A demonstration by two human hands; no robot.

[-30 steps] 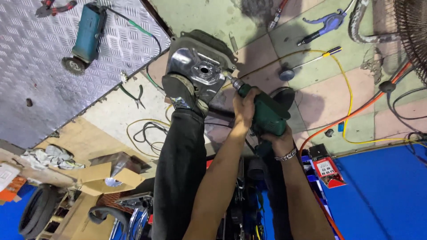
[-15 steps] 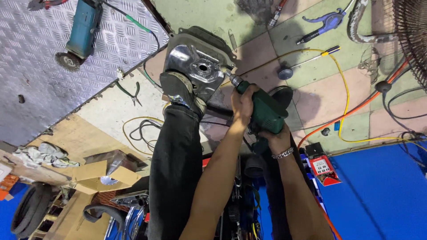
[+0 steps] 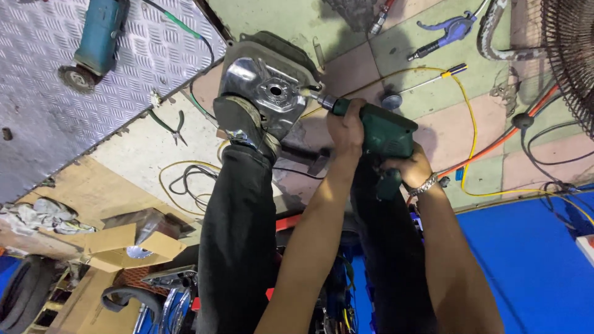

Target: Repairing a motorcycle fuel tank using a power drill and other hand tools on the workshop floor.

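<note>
We hold a green drill in both hands: our left hand is wrapped tight around its front and our right hand is clenched on the handle. Its bit touches the edge of a shiny metal tank lying on the floor, and our shoe presses on the tank.

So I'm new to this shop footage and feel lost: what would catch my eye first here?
The green power drill at centre, gripped by the left hand near its nose and the right hand at its handle. Its tip meets a shiny metal tank pinned under a shoe. Upper left, a teal angle grinder lies on checker plate.
</note>
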